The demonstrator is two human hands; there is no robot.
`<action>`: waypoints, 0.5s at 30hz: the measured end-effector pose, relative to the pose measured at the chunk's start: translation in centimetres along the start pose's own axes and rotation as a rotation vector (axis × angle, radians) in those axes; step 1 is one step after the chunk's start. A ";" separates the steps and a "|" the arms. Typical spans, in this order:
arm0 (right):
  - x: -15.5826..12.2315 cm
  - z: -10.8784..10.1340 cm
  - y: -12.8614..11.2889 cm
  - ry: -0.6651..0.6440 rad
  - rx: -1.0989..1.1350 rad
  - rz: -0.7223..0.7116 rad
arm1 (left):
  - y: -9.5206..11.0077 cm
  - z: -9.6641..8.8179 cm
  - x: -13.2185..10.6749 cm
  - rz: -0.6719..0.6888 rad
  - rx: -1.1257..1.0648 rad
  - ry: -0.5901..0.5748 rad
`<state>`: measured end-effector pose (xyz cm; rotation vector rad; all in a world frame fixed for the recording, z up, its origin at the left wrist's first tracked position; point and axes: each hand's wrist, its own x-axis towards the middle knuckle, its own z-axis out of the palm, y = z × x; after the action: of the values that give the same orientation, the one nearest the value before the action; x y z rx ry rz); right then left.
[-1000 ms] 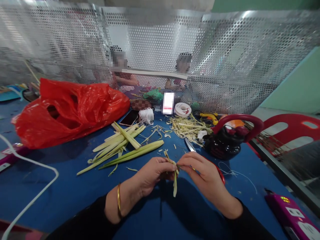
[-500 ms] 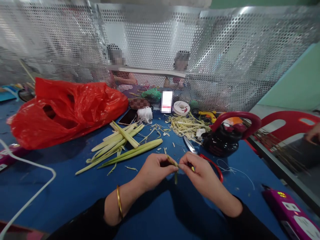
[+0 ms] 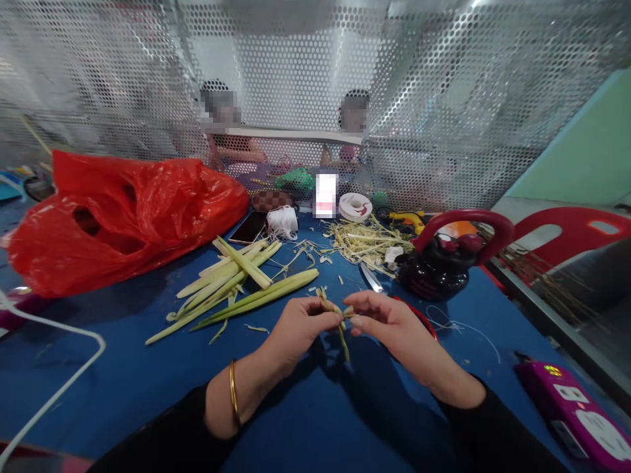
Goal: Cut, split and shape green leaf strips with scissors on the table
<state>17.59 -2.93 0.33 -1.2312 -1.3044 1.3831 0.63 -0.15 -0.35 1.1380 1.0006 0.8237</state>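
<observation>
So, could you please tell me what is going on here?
A person is working thin plant strips over a blue table. The left hand pinches them, and the fingertips of the right hand are right beside; whether they grip is hard to tell. Pale green stalks lie loosely piled beyond the left hand, a heap of shreds beyond the right, with scissors partly behind it.

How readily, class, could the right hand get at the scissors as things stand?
Probably readily: the scissors lie just beyond the right hand, nothing visible blocking the way, though it seems busy at the strip.
</observation>
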 end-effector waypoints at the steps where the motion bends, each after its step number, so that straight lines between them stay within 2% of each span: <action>1: 0.0 0.0 0.0 0.005 -0.011 -0.029 | 0.1 0.0 0.0 -0.021 -0.026 -0.003; 5: 0.0 0.1 0.4 0.062 -0.166 -0.121 | 0.2 0.1 -0.3 -0.064 -0.046 -0.035; 9: 0.0 0.4 0.7 0.122 -0.249 -0.131 | 0.0 0.3 -0.3 -0.066 0.008 -0.046; 12: 0.1 0.8 1.0 0.174 -0.168 -0.055 | -0.2 0.5 -0.2 0.015 0.108 -0.027; 15: 0.3 1.0 1.3 0.181 0.026 0.076 | -0.7 0.5 -0.2 0.155 0.296 0.005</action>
<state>16.57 -2.96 -1.01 -1.3662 -1.1220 1.3043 1.07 -0.69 -0.96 1.4821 1.0719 0.8184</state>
